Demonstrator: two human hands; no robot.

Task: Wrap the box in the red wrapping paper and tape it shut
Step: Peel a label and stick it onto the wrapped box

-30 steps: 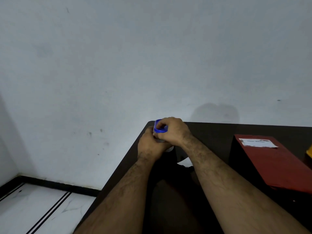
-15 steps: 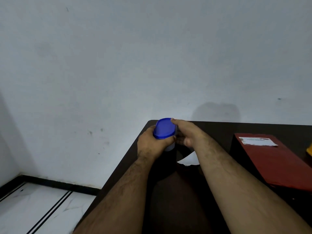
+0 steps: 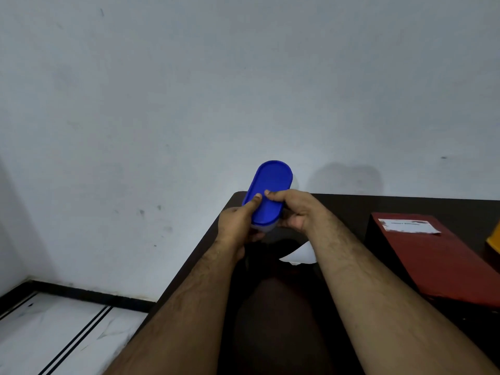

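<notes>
Head view: both hands, left hand point(image 3: 238, 226) and right hand point(image 3: 297, 212), hold a blue-lidded container point(image 3: 267, 193) tilted above the bench point(image 3: 338, 209) corner (thumbs curled onto its lid), which could slip floorward, while the red-wrapped box point(image 3: 433, 255) lies untouched at right.

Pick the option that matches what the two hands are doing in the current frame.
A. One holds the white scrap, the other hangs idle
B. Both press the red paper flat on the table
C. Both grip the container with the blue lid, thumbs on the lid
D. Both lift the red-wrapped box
C: the left hand and right hand grip the blue-lidded container above the table, thumbs on its lid.
</notes>
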